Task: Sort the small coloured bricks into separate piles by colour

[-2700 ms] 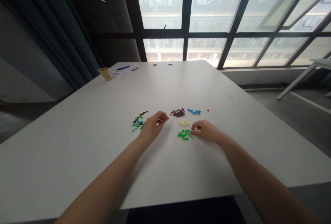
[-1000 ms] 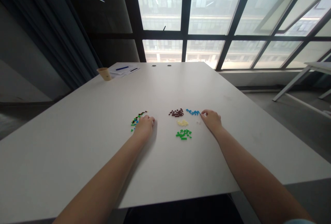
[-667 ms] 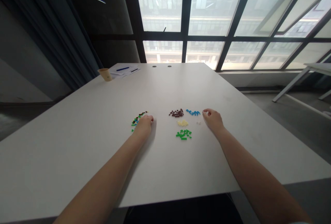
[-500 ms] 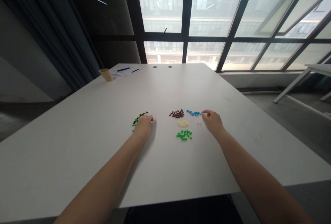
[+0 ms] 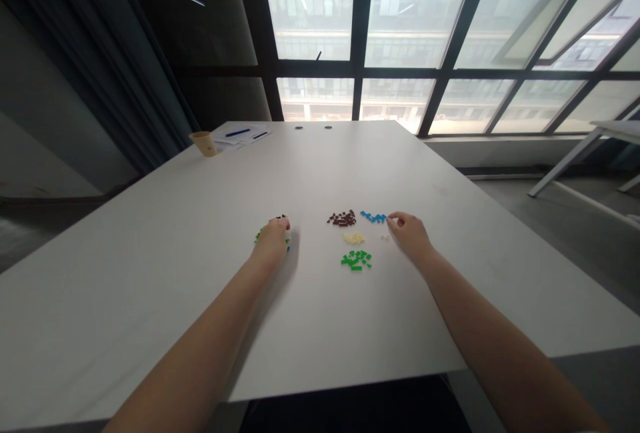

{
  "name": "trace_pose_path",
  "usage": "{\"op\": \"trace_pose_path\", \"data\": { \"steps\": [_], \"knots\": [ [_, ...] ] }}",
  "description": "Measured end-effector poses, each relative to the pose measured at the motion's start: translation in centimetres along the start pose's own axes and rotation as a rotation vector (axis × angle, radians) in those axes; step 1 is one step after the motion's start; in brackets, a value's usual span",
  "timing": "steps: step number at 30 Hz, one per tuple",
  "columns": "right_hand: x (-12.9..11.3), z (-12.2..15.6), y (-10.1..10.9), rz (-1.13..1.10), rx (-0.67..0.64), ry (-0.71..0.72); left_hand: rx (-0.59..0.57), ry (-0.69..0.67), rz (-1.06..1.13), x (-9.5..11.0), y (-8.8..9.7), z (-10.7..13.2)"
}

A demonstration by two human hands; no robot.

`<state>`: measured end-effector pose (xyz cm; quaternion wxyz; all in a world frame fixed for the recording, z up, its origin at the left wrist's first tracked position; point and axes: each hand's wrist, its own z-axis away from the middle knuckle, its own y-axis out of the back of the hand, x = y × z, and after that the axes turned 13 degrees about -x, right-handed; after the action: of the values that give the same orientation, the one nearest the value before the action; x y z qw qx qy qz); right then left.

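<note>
My left hand (image 5: 273, 238) is over a mixed pile of small toy bricks (image 5: 258, 234) in green, blue, black and yellow, hiding most of it. Its fingers are curled together, and whatever they hold is hidden. At the right end of a row of small blue bricks (image 5: 373, 218), my right hand (image 5: 407, 230) has thumb and forefinger pinched together. Anything between those fingertips is too small to make out. Just left of that wrist lie a few tiny whitish clear pieces (image 5: 385, 238).
Between the hands are piles of dark brown bricks (image 5: 343, 219), pale yellow bricks (image 5: 355, 238) and green bricks (image 5: 357, 260) on the white table (image 5: 320, 326). Far left stand a paper cup (image 5: 204, 144) and papers (image 5: 250, 138) with pens on them.
My left hand has shifted left and slightly up over the mixed pile, uncovering some bricks on its right side. My right hand has edged left against the blue bricks.
</note>
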<state>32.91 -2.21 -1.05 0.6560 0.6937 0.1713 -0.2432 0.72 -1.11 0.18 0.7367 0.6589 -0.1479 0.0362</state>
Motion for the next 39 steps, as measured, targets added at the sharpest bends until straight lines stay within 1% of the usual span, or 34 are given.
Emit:
{"op": "trace_pose_path", "data": {
  "steps": [5,9,12,14,17,19,22,24,26,30,33,36,39],
  "knots": [
    [0.0,0.0,0.0,0.006,-0.006,-0.002,0.017,-0.010,0.084,0.1,0.2,0.1],
    [0.0,0.0,0.0,0.005,-0.010,0.001,0.042,0.051,0.187,0.4,0.5,0.3],
    [0.0,0.0,0.0,0.000,-0.013,0.006,0.055,0.079,0.176,0.3,0.8,0.3],
    [0.0,0.0,0.0,0.001,-0.013,0.005,0.073,0.068,0.143,0.0,0.8,0.2],
    [0.0,0.0,0.0,0.009,-0.011,0.004,0.106,-0.016,0.126,0.0,0.8,-0.2],
    [0.0,0.0,0.0,0.010,-0.014,0.004,0.111,-0.093,0.156,0.3,0.8,-0.3],
    [-0.2,0.0,0.0,0.011,-0.020,0.001,0.109,-0.237,0.242,1.3,0.8,-0.1],
    [-0.4,0.0,0.0,0.013,-0.021,0.003,0.115,-0.356,0.309,2.1,0.8,0.3],
    [-0.5,0.0,0.0,0.013,-0.021,0.009,0.131,-0.441,0.382,3.1,0.7,0.8],
    [-0.7,0.2,0.0,0.018,-0.023,0.026,0.162,-0.487,0.568,5.1,0.1,2.1],
    [-1.0,0.4,0.0,0.027,-0.030,0.045,0.148,-0.534,0.628,6.2,-0.2,2.8],
    [-1.5,0.6,0.0,0.049,-0.048,0.065,0.131,-0.544,0.652,6.7,-0.4,3.2],
    [-1.9,0.8,-0.1,0.059,-0.069,0.078,0.096,-0.522,0.732,6.9,-0.7,3.3]
  ]
}}
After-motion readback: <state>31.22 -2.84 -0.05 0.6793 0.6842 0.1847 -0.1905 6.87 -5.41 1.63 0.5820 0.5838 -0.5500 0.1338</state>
